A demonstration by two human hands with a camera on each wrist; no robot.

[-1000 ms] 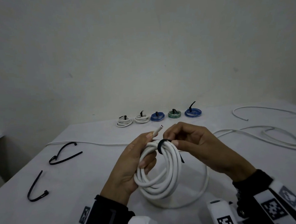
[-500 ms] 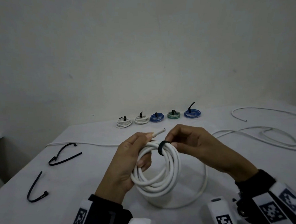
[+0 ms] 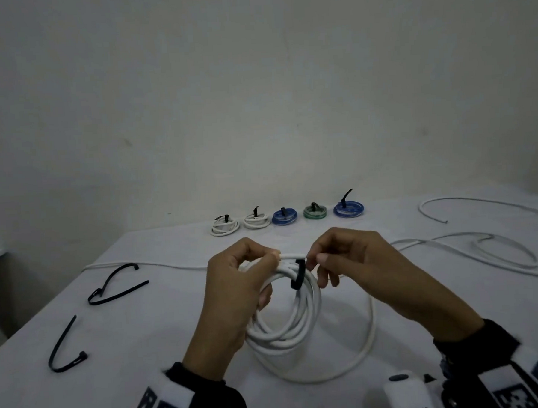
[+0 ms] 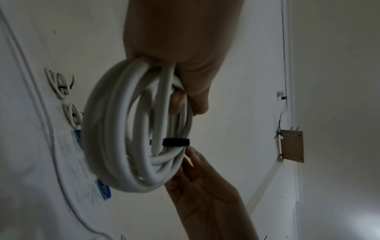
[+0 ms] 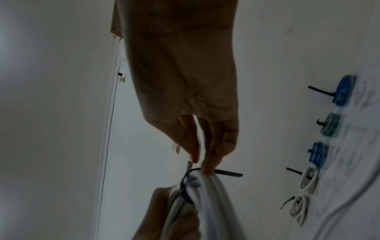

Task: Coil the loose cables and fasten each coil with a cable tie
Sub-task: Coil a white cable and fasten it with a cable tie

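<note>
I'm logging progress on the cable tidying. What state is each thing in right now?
White coil: held upright, tie looped round it.
Black cable tie: wrapped round the coil.
Left hand: grips the coil.
Right hand: pinches at the tie.
Five finished coils: tied, in a row.
Two spare ties: lying unused.
Loose white cable: uncoiled.

White cable coil (image 3: 286, 321) wears a black tie (image 3: 299, 274); finished coils white, blue, green.
</note>
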